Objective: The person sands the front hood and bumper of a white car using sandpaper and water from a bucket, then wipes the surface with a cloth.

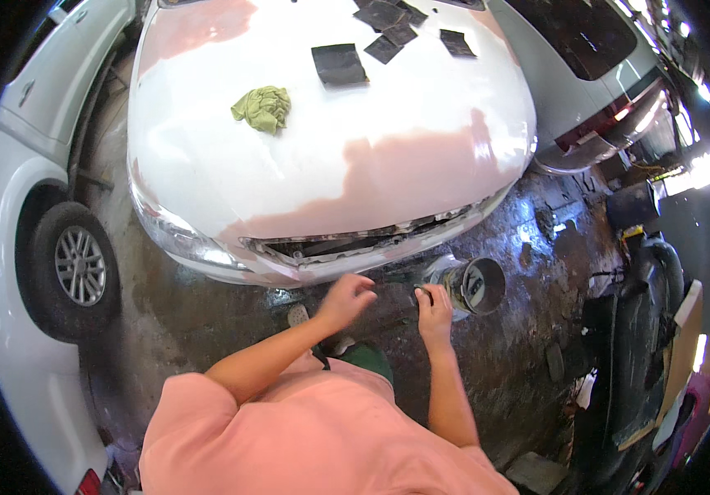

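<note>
In front of the car's bumper, my left hand hangs in the air with loosely curled fingers, and nothing shows in it. My right hand is closed in a pinch beside a bucket. A small dark edge shows at its fingertips, too small to name. The white hood before me has dull pinkish sanded-looking patches. On it lie a crumpled green cloth, a black sheet that looks like sandpaper, and several smaller black pieces.
A white vehicle with a wheel stands close on my left. At the far right is a silver vehicle. The dark floor looks wet. Black car panels lean along the right side.
</note>
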Motion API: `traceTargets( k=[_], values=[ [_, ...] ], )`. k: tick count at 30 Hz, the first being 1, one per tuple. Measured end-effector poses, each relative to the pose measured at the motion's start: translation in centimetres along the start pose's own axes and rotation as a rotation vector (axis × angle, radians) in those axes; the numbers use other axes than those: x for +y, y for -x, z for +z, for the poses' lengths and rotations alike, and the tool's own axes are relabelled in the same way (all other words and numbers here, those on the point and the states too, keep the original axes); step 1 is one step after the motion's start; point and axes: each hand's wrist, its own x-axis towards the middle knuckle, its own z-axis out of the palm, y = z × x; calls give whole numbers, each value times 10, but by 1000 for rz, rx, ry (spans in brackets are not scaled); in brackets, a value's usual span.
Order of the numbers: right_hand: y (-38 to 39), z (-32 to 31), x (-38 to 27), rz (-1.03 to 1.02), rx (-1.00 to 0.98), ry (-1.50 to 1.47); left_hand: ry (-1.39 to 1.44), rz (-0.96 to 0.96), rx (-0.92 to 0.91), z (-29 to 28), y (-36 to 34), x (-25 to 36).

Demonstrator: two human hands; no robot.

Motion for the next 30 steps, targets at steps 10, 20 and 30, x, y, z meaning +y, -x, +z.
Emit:
traceTargets(
  k=[10, 20, 30],
  values=[
    [-170, 98, 43, -997, -339, 258, -947, 278, 900, -209, -92, -13],
    [-203, 112, 101, -1348, -190, 340, -1338, 416, 1004, -248, -140, -48],
    [-193, 151, 98, -1430, 64, 354, -1895, 583, 905, -309, -143, -78]
  ],
)
